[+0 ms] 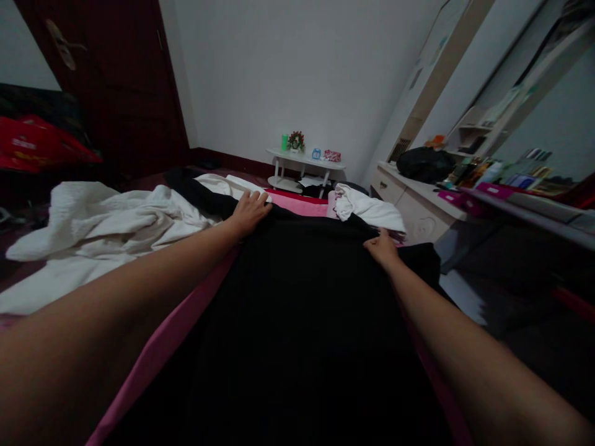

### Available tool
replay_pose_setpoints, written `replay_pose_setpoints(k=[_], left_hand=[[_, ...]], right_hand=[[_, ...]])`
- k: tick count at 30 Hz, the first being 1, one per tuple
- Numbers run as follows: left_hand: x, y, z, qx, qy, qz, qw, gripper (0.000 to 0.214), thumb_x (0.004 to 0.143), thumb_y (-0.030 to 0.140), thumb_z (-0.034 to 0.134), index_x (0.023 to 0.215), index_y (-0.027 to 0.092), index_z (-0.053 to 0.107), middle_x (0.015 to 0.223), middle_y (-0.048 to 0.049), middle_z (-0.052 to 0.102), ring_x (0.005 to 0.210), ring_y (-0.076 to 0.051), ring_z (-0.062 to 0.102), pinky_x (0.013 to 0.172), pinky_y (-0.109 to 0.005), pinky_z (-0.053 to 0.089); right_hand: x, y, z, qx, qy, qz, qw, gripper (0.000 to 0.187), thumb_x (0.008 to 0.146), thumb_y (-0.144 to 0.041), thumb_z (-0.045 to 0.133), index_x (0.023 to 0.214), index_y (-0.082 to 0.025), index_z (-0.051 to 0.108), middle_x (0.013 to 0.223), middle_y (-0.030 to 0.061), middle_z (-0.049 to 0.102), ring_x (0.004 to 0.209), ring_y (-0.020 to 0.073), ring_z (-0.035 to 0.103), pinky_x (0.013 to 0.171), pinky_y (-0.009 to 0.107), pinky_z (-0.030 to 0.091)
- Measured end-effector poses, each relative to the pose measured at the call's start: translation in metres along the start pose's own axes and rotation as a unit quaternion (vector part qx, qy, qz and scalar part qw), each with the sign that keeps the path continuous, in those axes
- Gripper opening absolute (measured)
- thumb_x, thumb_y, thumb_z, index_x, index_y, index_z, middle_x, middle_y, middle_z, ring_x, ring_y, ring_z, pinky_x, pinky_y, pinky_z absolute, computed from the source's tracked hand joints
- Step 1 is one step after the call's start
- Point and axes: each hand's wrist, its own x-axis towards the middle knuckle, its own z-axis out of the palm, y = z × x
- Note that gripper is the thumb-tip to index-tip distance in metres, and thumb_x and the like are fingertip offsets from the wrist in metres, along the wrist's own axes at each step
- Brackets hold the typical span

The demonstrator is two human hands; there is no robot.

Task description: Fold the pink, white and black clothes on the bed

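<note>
A large black garment (pixel 316 297) lies spread out over pink bedding (pixel 186 334) in front of me, its far edge running between my hands. At the far left corner of that edge, my left hand (pixel 251 214) has its fingers curled over the black cloth. My right hand (pixel 383 248) pinches the far right corner between thumb and fingers. Sleeve-like black parts stretch outward past both hands. Just beyond my right hand sits a folded white cloth (pixel 372 207) with dark red marks. To the left, a crumpled white cloth (pixel 125 217) lies near my left forearm.
Against the far wall stands a small white table (pixel 307 160) with a flower pot (pixel 296 141), a green cup (pixel 284 142) and a blue clock (pixel 317 153). A cluttered dresser (pixel 413 192) holds a black bag (pixel 425 164) on the right. A red bag (pixel 41 145) is left, near a dark door (pixel 116 80).
</note>
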Motion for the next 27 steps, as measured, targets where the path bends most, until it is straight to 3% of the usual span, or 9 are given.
replay_pose_setpoints(k=[3,7,10,12,15,18,21,24,27], left_hand=[[-0.01,0.003,0.005,-0.002,0.026,0.011,1.0,0.03,0.089,0.01,0.04,0.11,0.016,0.06,0.127,-0.0158,0.049,0.11,-0.03,0.049,0.091,-0.044,0.034],[-0.037,0.003,-0.007,-0.039,0.092,0.064,0.993,0.035,0.089,0.015,0.044,0.121,0.019,0.056,0.138,-0.0131,0.042,0.12,-0.03,0.043,0.098,-0.044,0.03],[-0.07,0.0,-0.016,-0.087,0.072,0.13,0.985,0.033,0.092,0.021,0.041,0.12,0.019,0.057,0.127,-0.0119,0.052,0.112,-0.026,0.05,0.092,-0.039,0.037],[-0.095,-0.002,-0.02,-0.125,0.031,0.148,0.981,0.032,0.094,0.023,0.037,0.117,0.018,0.06,0.112,-0.0112,0.059,0.097,-0.022,0.057,0.081,-0.034,0.042],[-0.126,-0.005,-0.026,-0.193,-0.023,0.128,0.973,0.032,0.095,0.027,0.036,0.109,0.018,0.064,0.096,-0.0085,0.064,0.08,-0.019,0.06,0.069,-0.029,0.043],[-0.141,-0.006,-0.034,-0.242,-0.064,0.067,0.966,0.032,0.093,0.034,0.04,0.098,0.018,0.067,0.089,-0.0075,0.067,0.077,-0.019,0.062,0.065,-0.027,0.042],[-0.142,-0.004,-0.041,-0.239,-0.12,-0.019,0.963,0.037,0.09,0.043,0.045,0.09,0.017,0.07,0.081,-0.0093,0.068,0.075,-0.021,0.063,0.06,-0.027,0.039],[-0.138,0.001,-0.044,-0.234,-0.17,-0.067,0.955,0.036,0.084,0.047,0.052,0.083,0.017,0.072,0.08,-0.0103,0.069,0.075,-0.023,0.063,0.056,-0.027,0.036],[-0.133,0.006,-0.042,-0.238,-0.194,-0.096,0.947,0.03,0.078,0.045,0.058,0.078,0.018,0.072,0.078,-0.0094,0.069,0.076,-0.024,0.063,0.055,-0.026,0.035]], right_hand=[[-0.014,0.008,0.007,-0.038,-0.031,-0.053,0.997,0.077,0.072,-0.014,0.058,0.142,-0.011,0.028,0.1,0.0088,0.068,0.083,0.0183,0.066,0.076,0.028,0.052],[-0.035,0.015,0.005,-0.049,-0.064,-0.132,0.988,0.067,0.081,-0.017,0.052,0.143,-0.014,0.029,0.119,0.0113,0.062,0.103,0.0193,0.062,0.093,0.033,0.047],[-0.055,0.018,0.0,-0.118,-0.093,-0.225,0.963,0.048,0.086,-0.016,0.043,0.134,-0.013,0.046,0.135,0.0133,0.052,0.125,0.0219,0.049,0.107,0.037,0.036],[-0.07,0.016,-0.007,-0.16,-0.109,-0.247,0.949,0.043,0.089,-0.016,0.039,0.13,-0.012,0.052,0.14,0.0139,0.047,0.13,0.0228,0.044,0.11,0.038,0.032],[-0.091,0.007,-0.025,-0.205,-0.123,-0.232,0.943,0.04,0.088,-0.017,0.042,0.126,-0.013,0.056,0.137,0.0139,0.05,0.127,0.0231,0.047,0.107,0.036,0.036],[-0.112,-0.008,-0.049,-0.263,-0.125,-0.198,0.936,0.031,0.086,-0.024,0.049,0.113,-0.017,0.064,0.125,0.0118,0.059,0.114,0.0245,0.056,0.093,0.035,0.045],[-0.134,-0.02,-0.068,-0.311,-0.123,-0.108,0.936,0.029,0.084,-0.036,0.053,0.104,-0.019,0.066,0.108,0.011,0.065,0.099,0.026,0.063,0.076,0.033,0.048],[-0.152,-0.023,-0.075,-0.333,-0.144,-0.019,0.932,0.027,0.084,-0.036,0.05,0.098,-0.018,0.066,0.098,0.012,0.068,0.091,0.0273,0.066,0.068,0.032,0.046],[-0.16,-0.021,-0.076,-0.339,-0.138,0.004,0.931,0.027,0.086,-0.028,0.044,0.094,-0.017,0.067,0.097,0.0139,0.068,0.091,0.0276,0.066,0.067,0.031,0.045]])
